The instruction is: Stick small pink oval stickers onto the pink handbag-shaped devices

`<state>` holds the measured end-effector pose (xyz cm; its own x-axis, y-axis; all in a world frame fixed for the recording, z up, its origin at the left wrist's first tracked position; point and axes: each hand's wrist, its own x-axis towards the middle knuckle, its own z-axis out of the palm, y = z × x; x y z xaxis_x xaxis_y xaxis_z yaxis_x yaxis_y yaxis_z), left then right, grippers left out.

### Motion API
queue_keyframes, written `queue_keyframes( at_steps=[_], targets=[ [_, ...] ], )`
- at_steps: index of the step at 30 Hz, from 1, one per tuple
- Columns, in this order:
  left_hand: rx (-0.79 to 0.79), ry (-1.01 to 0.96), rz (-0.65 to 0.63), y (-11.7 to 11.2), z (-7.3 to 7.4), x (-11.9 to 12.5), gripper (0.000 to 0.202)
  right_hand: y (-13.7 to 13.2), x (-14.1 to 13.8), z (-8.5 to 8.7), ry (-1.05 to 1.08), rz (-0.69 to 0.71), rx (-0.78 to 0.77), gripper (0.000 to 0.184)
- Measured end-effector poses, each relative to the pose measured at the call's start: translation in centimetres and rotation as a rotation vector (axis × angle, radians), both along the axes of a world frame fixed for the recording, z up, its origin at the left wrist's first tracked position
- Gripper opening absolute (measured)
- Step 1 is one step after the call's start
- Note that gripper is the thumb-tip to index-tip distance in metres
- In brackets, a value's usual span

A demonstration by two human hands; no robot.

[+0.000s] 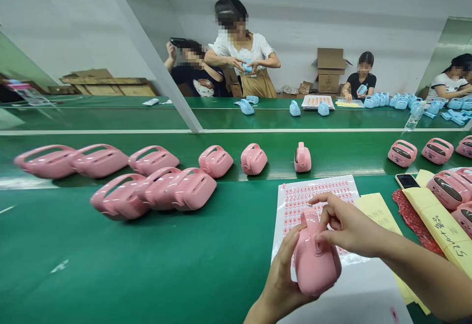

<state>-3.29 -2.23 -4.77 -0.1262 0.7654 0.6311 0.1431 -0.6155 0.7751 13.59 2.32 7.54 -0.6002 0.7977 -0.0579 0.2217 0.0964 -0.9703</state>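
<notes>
Pink case (317, 271): held over sticker sheet (294, 205).
Left hand (280, 279): clasped around the case.
Right hand (344, 226): touching handle (310, 220); I cannot tell whether pinching.

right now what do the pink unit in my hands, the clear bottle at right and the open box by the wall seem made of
The pink unit looks like hard, glossy plastic: smooth curves, bright highlights. The clear bottle, see-through and seemingly shiny, is probably plastic, though glass is possible. The open box looks like matte brown cardboard, with flaps folded out.
</notes>
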Motion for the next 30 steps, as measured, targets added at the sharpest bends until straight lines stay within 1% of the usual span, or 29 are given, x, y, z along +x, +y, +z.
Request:
queue_keyframes(
  at_steps=[3, 5, 6, 9, 10, 11, 12, 14, 16, 18, 20, 22, 25, 27, 28, 30],
  targets=[
    [-0.055, -0.035, 0.008, 0.0, 0.2, 0.0, 0.094, -0.3, 0.1, 0.1, -0.071, -0.025, 0.114, 0.056],
    [-0.07, -0.034, 0.01, 0.0, 0.5, 0.0, 0.087, -0.7, 0.2, -0.1, -0.122, -0.029, 0.263, 0.055],
    [-0.055, -0.014, 0.008, 0.0, 0.7, 0.0, 0.084, -0.9, 0.2, -0.3, -0.138, -0.022, 0.376, 0.053],
    [0.01, 0.071, -0.014, 0.0, 1.3, -0.2, 0.082, -1.7, 0.5, -1.3, -0.142, 0.014, 0.804, 0.047],
    [0.03, 0.099, -0.026, 0.0, 1.5, -0.2, 0.083, -2.0, 0.5, -1.6, -0.142, 0.018, 0.929, 0.045],
    [0.047, 0.125, -0.039, 0.0, 1.8, -0.3, 0.085, -2.2, 0.6, -1.8, -0.151, 0.014, 1.023, 0.045],
    [0.06, 0.148, -0.05, 0.0, 2.0, -0.3, 0.086, -2.5, 0.7, -1.9, -0.168, 0.002, 1.082, 0.045],
    [0.084, 0.196, -0.065, -0.1, 2.4, -0.4, 0.088, -2.6, 1.0, -2.1, -0.202, -0.022, 1.114, 0.046],
    [0.117, 0.242, -0.068, -0.1, 2.4, -0.5, 0.09, -2.2, 1.1, -2.3, -0.206, -0.037, 1.03, 0.047],
    [0.156, 0.262, -0.062, -0.2, 2.2, -0.4, 0.093, -1.3, 1.2, -2.9, -0.153, -0.062, 0.853, 0.048],
    [0.141, 0.216, -0.054, -0.4, 1.8, -0.1, 0.094, 0.1, 1.2, -3.9, -0.054, -0.114, 0.637, 0.05],
    [0.017, 0.047, -0.049, -0.6, 1.6, 0.6, 0.091, 1.4, 1.0, -5.4, 0.071, -0.21, 0.432, 0.045],
    [-0.274, -0.373, -0.11, -0.5, 1.8, 2.1, 0.086, 2.8, 0.8, -7.5, 0.254, -0.454, 0.172, 0.025],
    [-0.401, -0.6, -0.17, -0.2, 2.2, 2.9, 0.085, 3.2, 0.8, -8.6, 0.34, -0.603, 0.058, 0.022],
    [-0.437, -0.671, -0.195, 0.0, 2.3, 3.1, 0.084, 3.3, 0.9, -9.0, 0.365, -0.651, 0.022, 0.024],
    [-0.478, -0.769, -0.234, 0.5, 2.3, 3.2, 0.083, 3.4, 1.1, -9.6, 0.377, -0.7, -0.023, 0.027]
  ],
)
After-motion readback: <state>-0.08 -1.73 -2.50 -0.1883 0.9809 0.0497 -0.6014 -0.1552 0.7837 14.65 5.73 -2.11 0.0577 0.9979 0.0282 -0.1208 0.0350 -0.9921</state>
